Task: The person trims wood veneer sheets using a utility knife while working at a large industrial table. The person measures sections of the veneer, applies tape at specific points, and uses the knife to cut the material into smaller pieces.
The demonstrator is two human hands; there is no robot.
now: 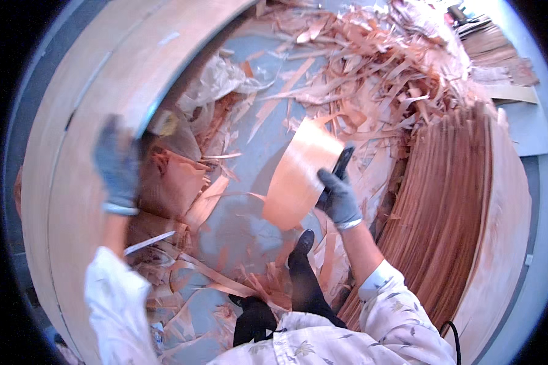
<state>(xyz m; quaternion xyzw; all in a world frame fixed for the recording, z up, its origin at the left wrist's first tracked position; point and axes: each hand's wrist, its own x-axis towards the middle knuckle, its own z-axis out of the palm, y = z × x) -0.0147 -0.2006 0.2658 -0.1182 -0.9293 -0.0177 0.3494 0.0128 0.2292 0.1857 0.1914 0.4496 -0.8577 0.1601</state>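
My gloved right hand [341,198] is closed on a black tool [344,163], whose exact kind I cannot make out, with a wide, curved pale veneer strip [292,173] at its thumb. My gloved left hand [115,167], blurred, is at the inner edge of a long pale wooden board surface [64,201] on the left; its fingers are too smeared to read.
Veneer shavings [383,55] heap at the back right, with more strewn over the grey floor [225,213] around my feet. A tall stack of reddish veneer sheets [444,207] stands at right. Crumpled translucent plastic [213,79] lies beside the left board.
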